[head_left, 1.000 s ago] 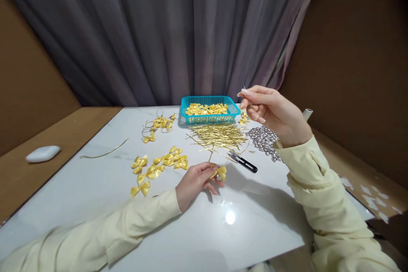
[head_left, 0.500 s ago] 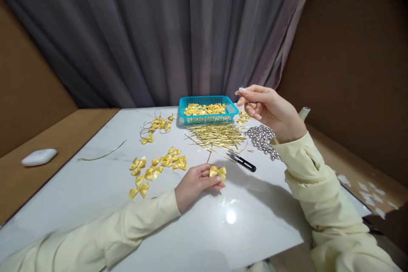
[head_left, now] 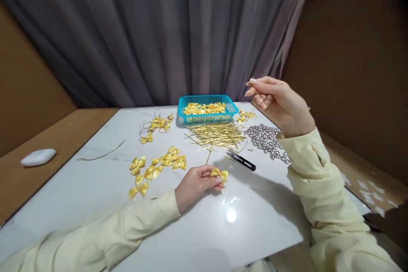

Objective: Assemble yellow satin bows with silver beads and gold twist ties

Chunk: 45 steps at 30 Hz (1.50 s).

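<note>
My left hand (head_left: pixel 202 182) rests low over the table, thumb and fingers pinching a yellow satin ribbon bow (head_left: pixel 219 174). A small shiny bead seems to sit at the bow's middle, partly behind the thumb. A gold twist tie (head_left: pixel 209 154) sticks up beyond the same fingers. Raised at the right, my right hand (head_left: pixel 280 100) is closed in a pinch on a fine thread (head_left: pixel 253 79); whether a needle is with it is too small to tell. Faint bits of thread show between the bow and that hand. Black thread snips (head_left: pixel 244 162) lie just beyond the left hand.
A teal basket (head_left: pixel 208 121) of yellow bows stands at the back, with gold twist ties (head_left: pixel 216 135) piled before it. Silver beads (head_left: pixel 264 138) spread at the right. Loose bows (head_left: pixel 153 171) and looped bows (head_left: pixel 161 123) lie left, beside a white oval object (head_left: pixel 38 157).
My right hand has risen and moved right, away from the bow, still pinching. The bow has tilted slightly in my left hand, which has stayed in place.
</note>
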Each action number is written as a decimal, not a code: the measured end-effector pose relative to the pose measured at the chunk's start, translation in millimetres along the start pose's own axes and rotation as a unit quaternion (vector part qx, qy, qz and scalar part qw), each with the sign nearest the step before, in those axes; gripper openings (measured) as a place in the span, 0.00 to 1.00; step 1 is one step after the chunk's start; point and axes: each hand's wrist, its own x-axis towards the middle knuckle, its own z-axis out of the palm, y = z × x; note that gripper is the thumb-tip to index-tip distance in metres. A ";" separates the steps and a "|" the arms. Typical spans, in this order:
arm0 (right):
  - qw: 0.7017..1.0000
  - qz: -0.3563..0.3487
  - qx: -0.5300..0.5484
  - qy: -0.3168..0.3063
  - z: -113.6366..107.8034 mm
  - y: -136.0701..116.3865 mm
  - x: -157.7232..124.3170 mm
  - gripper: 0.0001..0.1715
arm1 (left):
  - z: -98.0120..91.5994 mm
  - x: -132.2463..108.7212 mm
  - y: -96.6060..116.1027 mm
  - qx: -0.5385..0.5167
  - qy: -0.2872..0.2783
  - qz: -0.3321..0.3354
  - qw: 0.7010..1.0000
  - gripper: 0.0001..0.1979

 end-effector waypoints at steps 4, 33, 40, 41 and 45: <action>1.000 0.007 0.000 0.015 -5.1 4.6 4.6 0.04 | 1.2 -1.4 0.1 0.018 -0.008 -0.003 1.000 0.17; 0.997 0.021 -0.075 0.011 -28.2 33.6 19.9 0.11 | -1.5 -1.4 10.9 0.042 -0.077 -0.023 0.996 0.14; 0.990 0.107 -0.096 -0.012 -35.1 43.1 5.8 0.14 | -9.8 -3.0 22.3 -0.044 -0.131 -0.104 0.985 0.10; 0.988 0.119 -0.101 -0.013 -36.8 43.8 1.8 0.14 | -10.9 -3.0 22.5 -0.054 -0.140 -0.116 0.982 0.10; 0.981 0.157 -0.115 -0.014 -45.2 45.4 -14.1 0.13 | -11.0 -3.4 22.4 -0.082 -0.129 -0.158 0.975 0.10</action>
